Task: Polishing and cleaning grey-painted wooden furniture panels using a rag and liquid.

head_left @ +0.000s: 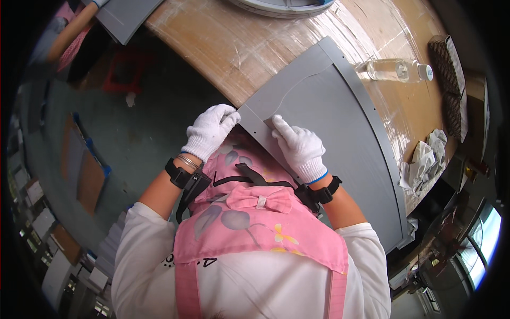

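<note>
A large grey panel (334,127) with a curved far edge and small holes lies on the table, its near side close to my body. My left hand (211,129), in a white knit glove, is closed at the panel's left corner, its fingertips pinching the edge. Over the panel near that corner is my gloved right hand (300,149), closed with the index finger extended. Under its fingertips a small flat brownish piece (269,123) is pressed on the grey surface; its exact kind does not show. A thin wavy line runs across the panel beyond it.
The brown table (212,48) has a shiny film on top. A clear bottle (396,70) lies beyond the panel, with crumpled white gloves (423,162) and a dark patterned box (448,66) at right. Another person's arm (71,32) touches a grey sheet (125,16) at upper left.
</note>
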Demonstrator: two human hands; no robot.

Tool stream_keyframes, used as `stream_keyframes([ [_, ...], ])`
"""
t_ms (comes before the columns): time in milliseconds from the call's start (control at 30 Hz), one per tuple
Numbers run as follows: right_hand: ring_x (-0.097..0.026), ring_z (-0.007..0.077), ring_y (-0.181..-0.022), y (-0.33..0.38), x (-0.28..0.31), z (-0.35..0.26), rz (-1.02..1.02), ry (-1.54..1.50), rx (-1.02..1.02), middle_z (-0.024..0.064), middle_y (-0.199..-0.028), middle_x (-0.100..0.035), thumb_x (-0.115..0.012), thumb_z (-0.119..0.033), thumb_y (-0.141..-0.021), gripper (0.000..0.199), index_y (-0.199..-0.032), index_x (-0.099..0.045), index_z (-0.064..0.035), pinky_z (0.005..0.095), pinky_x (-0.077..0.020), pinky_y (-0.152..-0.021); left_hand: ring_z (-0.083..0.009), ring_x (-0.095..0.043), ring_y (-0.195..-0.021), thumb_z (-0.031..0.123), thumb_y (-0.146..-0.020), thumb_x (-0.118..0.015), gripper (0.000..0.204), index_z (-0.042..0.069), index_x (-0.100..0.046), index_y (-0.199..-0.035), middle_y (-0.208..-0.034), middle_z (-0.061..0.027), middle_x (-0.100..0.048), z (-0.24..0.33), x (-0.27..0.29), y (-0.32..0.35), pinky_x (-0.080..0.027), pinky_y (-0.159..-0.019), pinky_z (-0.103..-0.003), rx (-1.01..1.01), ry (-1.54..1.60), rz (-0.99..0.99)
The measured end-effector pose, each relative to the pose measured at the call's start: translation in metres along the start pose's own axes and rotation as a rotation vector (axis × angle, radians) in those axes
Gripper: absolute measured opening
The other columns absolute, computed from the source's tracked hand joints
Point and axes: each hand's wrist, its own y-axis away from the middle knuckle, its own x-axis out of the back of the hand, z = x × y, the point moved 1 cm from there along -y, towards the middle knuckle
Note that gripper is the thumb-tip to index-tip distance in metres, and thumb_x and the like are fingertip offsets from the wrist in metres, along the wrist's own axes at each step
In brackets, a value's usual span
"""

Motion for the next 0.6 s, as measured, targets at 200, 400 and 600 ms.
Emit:
stream_keyframes([
  [200, -0.067, 0.0323, -0.069, 0.000, 0.003, -0.006, -0.032, 0.017, -0.076, 0.0093, -0.081, -0.070, -0.066, -0.022, -0.087, 0.039, -0.126, -0.061, -0.0204, 0.0440, -0.0533, -0.058, -0.0203, -0.067, -0.088, 0.024, -0.094, -0.065, 0.023, 0.003, -0.068, -0.103, -0.094, -0.0107, -0.069, 0.010, 0.005, -0.006, -0.053, -0.081, -0.033, -0.021, -0.054, -0.082],
  [400, -0.068, 0.0335, -0.072, -0.002, -0.006, -0.004, -0.142, 0.043, -0.143, 0.0088, -0.087, -0.070, -0.059, -0.027, -0.092, 0.044, -0.135, -0.051, -0.0252, 0.0473, -0.0537, -0.058, -0.0202, -0.067, -0.087, 0.022, -0.093, -0.065, 0.021, 0.003, -0.068, -0.101, -0.094, -0.0104, -0.070, 0.012, 0.008, -0.009, -0.053, -0.081, -0.033, 0.004, -0.020, -0.122],
  [600, -0.068, 0.0342, -0.072, 0.001, -0.006, 0.002, -0.099, -0.005, -0.069, 0.0108, -0.084, -0.070, -0.062, -0.025, -0.091, 0.044, -0.134, -0.053, -0.0227, 0.0466, -0.0532, -0.058, -0.0210, -0.067, -0.089, 0.021, -0.092, -0.066, 0.020, 0.003, -0.068, -0.101, -0.097, -0.0098, -0.069, 0.013, 0.008, -0.010, -0.053, -0.082, -0.033, 0.020, -0.009, -0.139],
])
